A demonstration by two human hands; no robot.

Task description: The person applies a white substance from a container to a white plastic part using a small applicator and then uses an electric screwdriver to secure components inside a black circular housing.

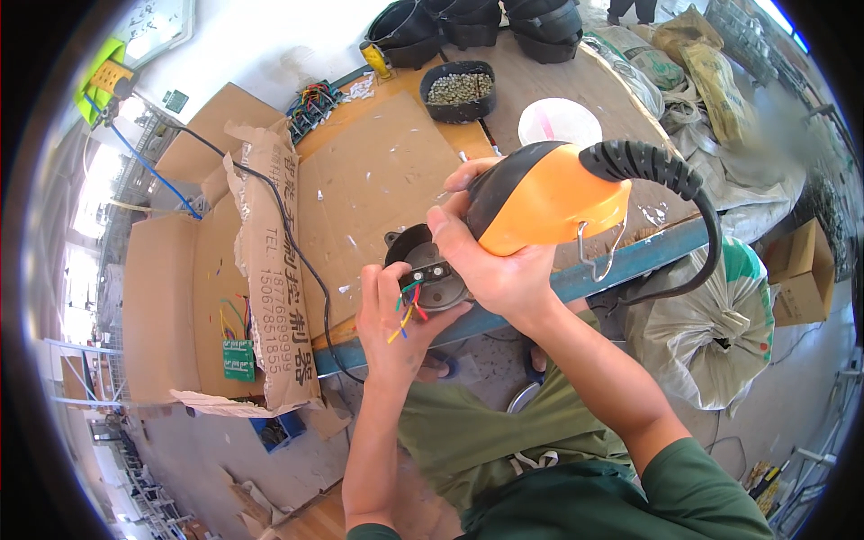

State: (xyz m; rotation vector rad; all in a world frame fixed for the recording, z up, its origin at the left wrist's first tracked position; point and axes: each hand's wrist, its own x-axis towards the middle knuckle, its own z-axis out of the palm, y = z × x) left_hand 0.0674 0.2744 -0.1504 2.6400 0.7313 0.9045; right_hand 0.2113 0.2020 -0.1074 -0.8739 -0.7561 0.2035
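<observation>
My right hand (504, 279) is wrapped round an orange and black electric screwdriver (549, 198) with a metal hanging hook and a thick black cable. Its working tip is hidden behind my hand and the tool body. Below it, my left hand (387, 328) grips a round black housing (410, 245) at the near edge of the table. A dark strip with two bright screw heads crosses the housing. Short red, green, blue and yellow wires (414, 311) hang from it over my left fingers.
A torn cardboard box (162, 297) with a green circuit board (238, 360) stands at the left. At the back are a black tub of small metal parts (459, 88), a white round lid (560, 123), a bundle of wires (315, 108) and stacked black buckets (402, 31). Sacks (702, 333) lie right.
</observation>
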